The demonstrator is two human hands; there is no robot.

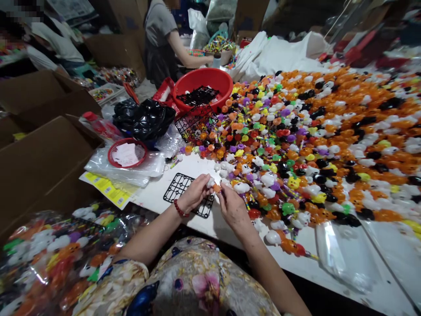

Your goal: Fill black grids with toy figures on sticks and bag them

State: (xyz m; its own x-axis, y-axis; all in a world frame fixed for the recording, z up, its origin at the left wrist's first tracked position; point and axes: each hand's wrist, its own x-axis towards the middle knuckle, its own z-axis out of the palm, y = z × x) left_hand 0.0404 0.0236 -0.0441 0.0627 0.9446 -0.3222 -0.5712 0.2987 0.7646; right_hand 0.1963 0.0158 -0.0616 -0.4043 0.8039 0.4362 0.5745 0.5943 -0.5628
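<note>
My left hand (194, 193), with a red bead bracelet at its wrist, pinches the white end of a small white-and-orange plastic toy (216, 188). On the toy's orange end, the fingers of my right hand (234, 210) are closed. Fingers hide part of the toy. Beneath my left hand, a black plastic grid (178, 188) lies flat on the white tabletop (148, 194). Just beyond my right hand begins a wide heap of small plastic toys (268, 177) in orange, white, black, green, yellow and purple.
A red basin (226, 81) holds black grids. Left of it are a black plastic bag (148, 117) and a small red basket (143, 154) with paper slips. Clear bags (348, 259) lie at right. Cardboard boxes (39, 162) stand left. Another person (161, 44) works at the back.
</note>
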